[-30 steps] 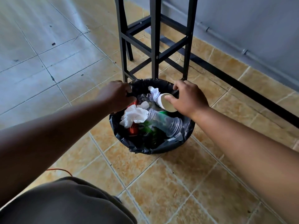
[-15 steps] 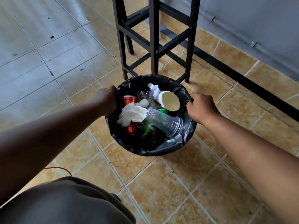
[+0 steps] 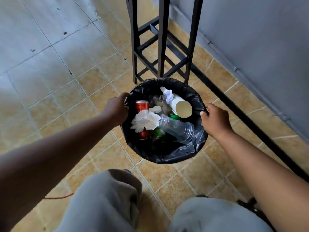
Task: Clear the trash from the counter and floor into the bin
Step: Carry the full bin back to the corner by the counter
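Observation:
A round bin (image 3: 168,156) lined with a black bag stands on the tiled floor in front of me. Inside lie a red can (image 3: 141,106), crumpled white tissue (image 3: 146,120), a clear plastic cup stack (image 3: 178,128), a white paper cup (image 3: 181,107) and a green can (image 3: 174,116). My left hand (image 3: 117,108) grips the bin's left rim. My right hand (image 3: 214,118) grips the right rim.
A black metal stool frame (image 3: 161,47) stands just behind the bin. A black floor rail (image 3: 242,113) runs along the grey wall (image 3: 259,39) at the right. My knees in grey shorts (image 3: 107,203) fill the bottom. A red cord (image 3: 58,197) lies at the lower left.
My right hand let go of the paper cup inside the bin and moved out to the right rim. My left hand shifted to the left rim. The view pulled back and up.

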Demonstrator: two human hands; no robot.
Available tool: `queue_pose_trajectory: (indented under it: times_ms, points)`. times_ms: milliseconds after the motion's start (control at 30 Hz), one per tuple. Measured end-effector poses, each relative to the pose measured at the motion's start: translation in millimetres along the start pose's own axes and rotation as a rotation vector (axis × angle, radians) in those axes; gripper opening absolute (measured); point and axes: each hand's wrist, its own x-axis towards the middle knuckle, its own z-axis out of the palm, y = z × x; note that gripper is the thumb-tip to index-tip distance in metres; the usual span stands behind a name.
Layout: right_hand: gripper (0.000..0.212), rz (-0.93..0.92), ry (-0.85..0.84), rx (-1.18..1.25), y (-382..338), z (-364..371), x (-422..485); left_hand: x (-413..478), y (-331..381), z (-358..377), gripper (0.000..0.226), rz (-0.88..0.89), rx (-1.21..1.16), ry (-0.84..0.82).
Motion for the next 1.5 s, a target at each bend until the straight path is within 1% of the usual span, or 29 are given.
queue_pose_trajectory:
  times_ms: [67,133,233,400,533,667,767,900,1067,1200,1267,1500]
  points:
    - [0.023,0.023,0.001,0.047,-25.3,-44.8,-24.9,-30.4,18.1,-40.5,0.051,-0.013,-0.029,0.003]
    - [0.031,0.054,0.005,0.101,-51.7,-90.3,-53.2,-61.7,37.0,-84.7,0.052,-0.007,-0.038,0.01]
    - [0.042,0.068,0.02,0.173,-90.3,-157.8,-100.2,-110.2,66.2,-153.1,0.06,0.03,-0.024,-0.008]
    - [0.046,0.095,0.095,0.203,-140.4,-259.3,-175.5,-188.9,110.5,-249.9,0.063,0.125,0.021,-0.012]
    - [0.047,0.125,0.19,0.207,-156.5,-307.5,-228.2,-230.6,140.0,-297.4,0.062,0.261,0.073,-0.023]
    - [0.046,0.214,0.322,0.223,-154.1,-337.2,-281.8,-262.8,175.9,-315.2,0.059,0.425,0.1,-0.013]
    - [0.045,0.342,0.426,0.256,-142.4,-354.9,-324.2,-288.1,212.3,-315.5,0.055,0.541,0.063,0.001]
    - [0.045,0.461,0.55,0.305,-109.0,-373.9,-387.5,-328.8,265.7,-300.1,0.058,0.707,0.103,-0.075]
    - [0.045,0.578,0.663,0.451,-58.2,-407.1,-484.0,-407.8,332.3,-262.6,0.055,0.921,0.159,-0.132]
    - [0.042,0.674,0.772,0.386,-6.6,-434.5,-573.1,-481.0,384.9,-213.3,0.047,1.058,0.195,-0.151]
    - [0.043,0.715,0.812,0.349,23.8,-446.8,-618.7,-523.8,408.8,-185.0,0.048,1.113,0.208,-0.188]
    - [0.045,0.836,0.898,0.286,120.7,-484.7,-764.7,-664.2,471.4,-83.3,0.049,1.217,0.203,-0.293]
